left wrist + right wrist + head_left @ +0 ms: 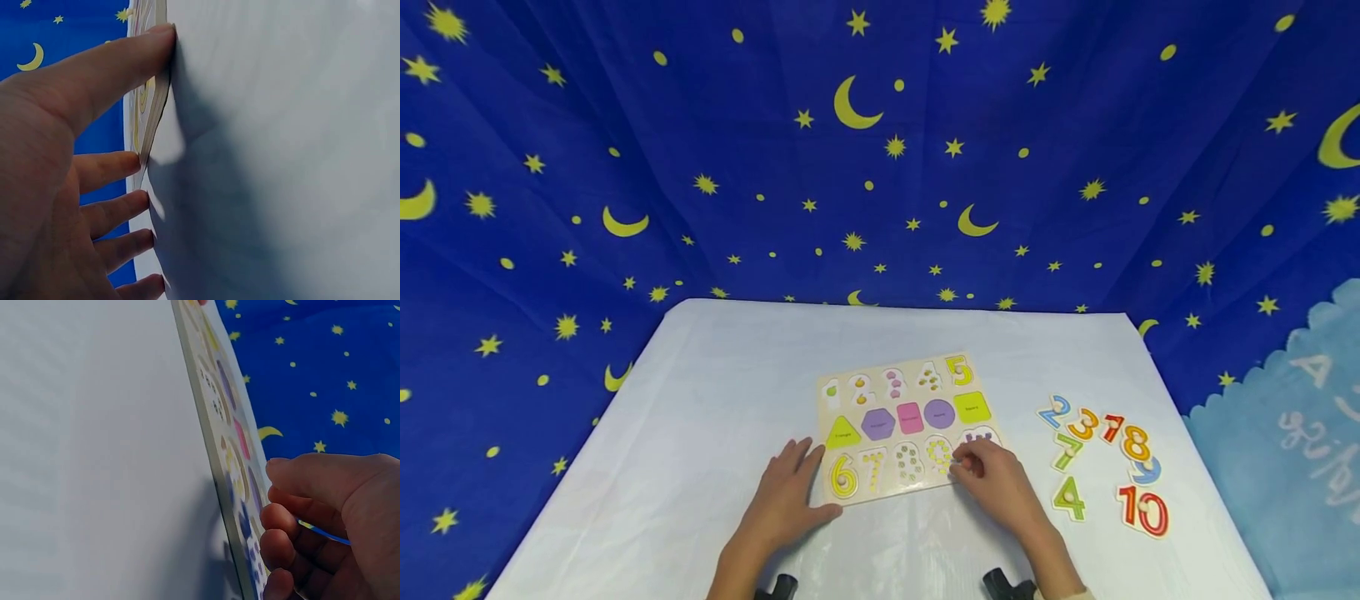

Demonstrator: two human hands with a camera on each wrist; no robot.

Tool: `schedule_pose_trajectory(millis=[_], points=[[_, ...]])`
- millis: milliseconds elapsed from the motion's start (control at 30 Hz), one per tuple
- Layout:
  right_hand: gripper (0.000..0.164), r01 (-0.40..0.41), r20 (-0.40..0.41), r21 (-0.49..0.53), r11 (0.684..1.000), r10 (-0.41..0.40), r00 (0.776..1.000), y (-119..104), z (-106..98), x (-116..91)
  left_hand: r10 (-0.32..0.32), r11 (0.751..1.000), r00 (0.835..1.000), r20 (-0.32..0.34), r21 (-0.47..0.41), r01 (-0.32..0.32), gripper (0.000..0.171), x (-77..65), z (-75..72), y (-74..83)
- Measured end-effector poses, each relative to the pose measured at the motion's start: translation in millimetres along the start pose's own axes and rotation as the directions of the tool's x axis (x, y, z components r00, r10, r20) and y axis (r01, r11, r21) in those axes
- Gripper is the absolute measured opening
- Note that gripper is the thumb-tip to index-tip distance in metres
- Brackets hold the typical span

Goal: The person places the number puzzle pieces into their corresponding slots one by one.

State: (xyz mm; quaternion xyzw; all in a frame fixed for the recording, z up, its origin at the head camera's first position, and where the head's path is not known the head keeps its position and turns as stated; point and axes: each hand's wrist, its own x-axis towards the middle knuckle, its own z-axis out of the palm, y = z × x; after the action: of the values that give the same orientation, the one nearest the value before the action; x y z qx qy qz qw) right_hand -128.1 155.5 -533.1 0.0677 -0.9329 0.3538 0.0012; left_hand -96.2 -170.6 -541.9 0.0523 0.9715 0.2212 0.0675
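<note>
A wooden number puzzle board (pixel 889 486) lies on the table, with a yellow 5 (pixel 959 372) in its top right slot and a yellow 6 (pixel 844 477) at bottom left. My left hand (pixel 785 493) rests at the board's lower left corner, fingers straight and spread, thumb by the front edge. In the left wrist view the thumb (pixel 119 69) reaches the board's edge. My right hand (pixel 997 482) hovers over the lower right corner, partly covering the last slot. Its fingers (pixel 277 549) are loosely curled in the right wrist view, with nothing visible between them.
Loose number pieces lie right of the board: a blue 2 (pixel 1055 412), orange 3 (pixel 1083 425), red 1 (pixel 1112 427), orange 8 (pixel 1136 443) overlapping a blue piece (pixel 1146 472), green 7 (pixel 1066 452), green 4 (pixel 1069 499) and red 10 (pixel 1143 510). A star-patterned blue cloth (pixel 880 183) stands behind.
</note>
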Motion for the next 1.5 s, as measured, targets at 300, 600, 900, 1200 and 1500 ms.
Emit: schedule_pose_trajectory(millis=[300,600,900,1200,1500], points=[[0.014,-0.025,-0.001,0.047,0.999,0.025,1.0,12.8,-19.6,-12.9,0.019,1.0,1.0,-0.013,0.019,-0.018,0.096,1.3,0.4,1.6],[0.02,-0.111,-0.06,-0.068,0.991,0.107,0.992,31.0,-45.5,-24.1,0.04,0.998,0.999,-0.021,0.051,-0.039,0.094,3.0,-4.5,5.9],[0.017,-0.143,-0.165,-0.099,0.985,0.125,0.978,46.9,-58.5,-36.1,0.012,0.995,1.0,-0.005,0.103,-0.012,0.093,5.1,-4.0,10.9],[0.019,-0.194,-0.207,-0.119,0.974,0.166,0.964,59.6,-64.3,-43.2,-0.004,0.991,1.0,0.002,0.137,0.003,0.092,4.9,-4.3,15.5],[0.03,-0.317,-0.221,-0.136,0.939,0.283,0.933,77.6,-79.2,-47.2,-0.021,0.991,1.0,-0.02,0.134,0.023,0.092,5.4,-3.2,20.3]])
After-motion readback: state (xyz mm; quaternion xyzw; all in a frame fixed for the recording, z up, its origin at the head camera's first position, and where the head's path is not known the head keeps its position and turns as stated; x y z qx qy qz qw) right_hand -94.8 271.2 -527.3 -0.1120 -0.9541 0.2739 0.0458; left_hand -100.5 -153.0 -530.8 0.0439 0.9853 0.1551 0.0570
